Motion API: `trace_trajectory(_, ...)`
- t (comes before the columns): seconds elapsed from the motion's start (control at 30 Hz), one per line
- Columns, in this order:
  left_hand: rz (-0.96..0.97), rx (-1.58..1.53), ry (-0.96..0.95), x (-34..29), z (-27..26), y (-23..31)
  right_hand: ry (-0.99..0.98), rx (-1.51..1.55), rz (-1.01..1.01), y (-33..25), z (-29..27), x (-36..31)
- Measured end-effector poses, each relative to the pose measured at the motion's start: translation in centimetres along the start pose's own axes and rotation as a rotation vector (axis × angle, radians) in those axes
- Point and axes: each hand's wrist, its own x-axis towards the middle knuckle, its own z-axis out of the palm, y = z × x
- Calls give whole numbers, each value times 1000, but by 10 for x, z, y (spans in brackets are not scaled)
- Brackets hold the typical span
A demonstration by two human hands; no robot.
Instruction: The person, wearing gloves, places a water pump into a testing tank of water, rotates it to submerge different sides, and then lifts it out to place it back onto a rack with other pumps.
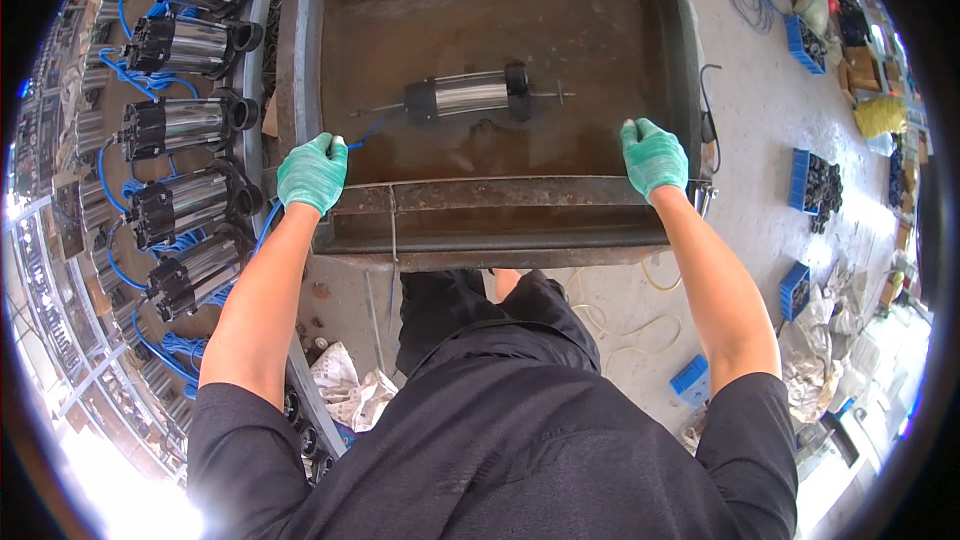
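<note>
A pump (468,94) with a shiny metal barrel and black ends lies across a dark tank (492,258), in murky brown liquid. Rods or fittings stick out at both its ends. From its left end a blue cable (370,132) runs to my left hand (313,175) and shows again below the wrist. That hand, in a green glove, is closed at the tank's left side; what its fingers grip is hidden. My right hand (655,157), gloved alike, is closed at the right side, thumb up. Its grip is hidden too. A rusty crossbar (500,192) spans the tank between my wrists.
Several similar pumps (185,128) with blue cables stand in a row at the left. Blue bins (800,178) and dark parts lie on the floor at the right. A pale hose (640,335) and white sacks (350,385) lie near my legs. A black-handled lead (709,120) hangs at the tank's right edge.
</note>
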Motion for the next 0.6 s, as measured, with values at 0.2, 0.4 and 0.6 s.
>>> trace_trajectory(0.2,12,12,-1,1,1,0,-5,5,4,0,-1,0)
trace_trajectory(0.4,18,-2,-11,0,0,0,-9,5,19,-1,-1,0)
trace_trajectory(0.6,14,-5,-14,1,0,0,10,12,1,1,1,1)
